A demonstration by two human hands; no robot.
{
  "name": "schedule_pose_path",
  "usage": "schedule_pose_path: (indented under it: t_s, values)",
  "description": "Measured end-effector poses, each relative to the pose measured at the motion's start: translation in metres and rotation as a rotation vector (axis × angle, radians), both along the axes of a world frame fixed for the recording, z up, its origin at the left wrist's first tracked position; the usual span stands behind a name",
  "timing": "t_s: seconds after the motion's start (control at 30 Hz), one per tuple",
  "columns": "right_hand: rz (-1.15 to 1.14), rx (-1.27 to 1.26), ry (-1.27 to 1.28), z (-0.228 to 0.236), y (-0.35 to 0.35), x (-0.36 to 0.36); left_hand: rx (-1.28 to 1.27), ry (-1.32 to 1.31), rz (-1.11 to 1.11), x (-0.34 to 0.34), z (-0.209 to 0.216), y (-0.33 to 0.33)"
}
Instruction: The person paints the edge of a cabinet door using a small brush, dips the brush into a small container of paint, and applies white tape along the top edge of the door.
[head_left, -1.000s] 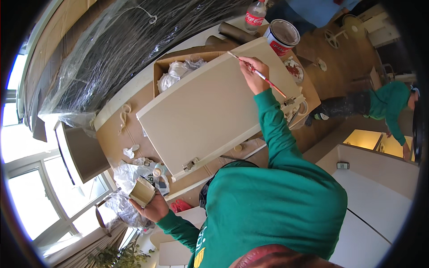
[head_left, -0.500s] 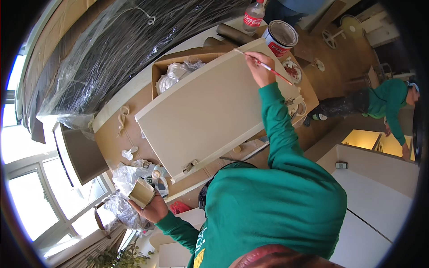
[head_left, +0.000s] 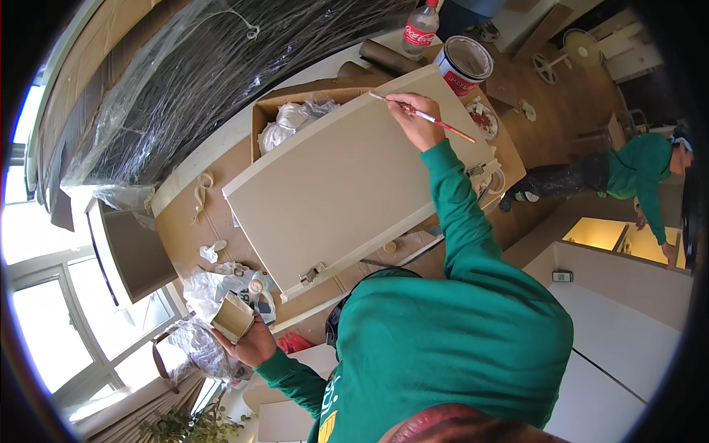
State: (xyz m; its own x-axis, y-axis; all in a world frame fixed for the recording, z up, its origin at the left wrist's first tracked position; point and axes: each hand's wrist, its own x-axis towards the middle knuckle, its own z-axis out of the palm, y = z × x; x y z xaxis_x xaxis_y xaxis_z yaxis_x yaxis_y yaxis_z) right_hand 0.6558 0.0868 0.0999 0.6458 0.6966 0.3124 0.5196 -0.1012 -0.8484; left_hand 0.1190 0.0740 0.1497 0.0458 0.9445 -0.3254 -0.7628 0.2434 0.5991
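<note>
A flat beige cabinet door (head_left: 332, 192) lies in front of me, with metal hinges (head_left: 312, 274) along its near edge. My right hand (head_left: 415, 122) is closed around a thin paintbrush (head_left: 453, 131) with a red and white handle. The brush tip is at the door's far edge, right of its middle; whether it touches cannot be told. Off the door's near left corner, my left hand (head_left: 255, 347) holds a small open-topped tub (head_left: 233, 317), beige inside, tilted towards me. The fingers behind the tub are partly hidden.
A paint can (head_left: 459, 85) and a plastic bottle (head_left: 419, 31) stand beyond the far right corner. A cardboard box (head_left: 260, 111) with white plastic sits behind the door. Crumpled plastic bags (head_left: 207, 292) lie left. Another person (head_left: 635, 170) bends at far right.
My right hand and the paintbrush have moved left along the door's far edge and slightly nearer. My left hand keeps the tub in almost the same place.
</note>
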Motion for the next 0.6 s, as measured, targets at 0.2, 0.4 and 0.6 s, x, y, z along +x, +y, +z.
schedule_pose_path:
  t_s: [0.2, 0.4, 0.6]
  values:
    - [-0.048, -0.064, -0.077, 0.011, -0.002, 0.006, 0.018, -0.021, 0.0, -0.003, 0.0, -0.003]
    - [-0.011, -0.051, -0.123, 0.014, 0.002, 0.004, 0.054, -0.061, -0.048, -0.006, -0.005, -0.002]
    - [-0.061, -0.014, -0.085, 0.009, 0.003, 0.008, 0.018, -0.034, 0.018, 0.0, -0.001, -0.001]
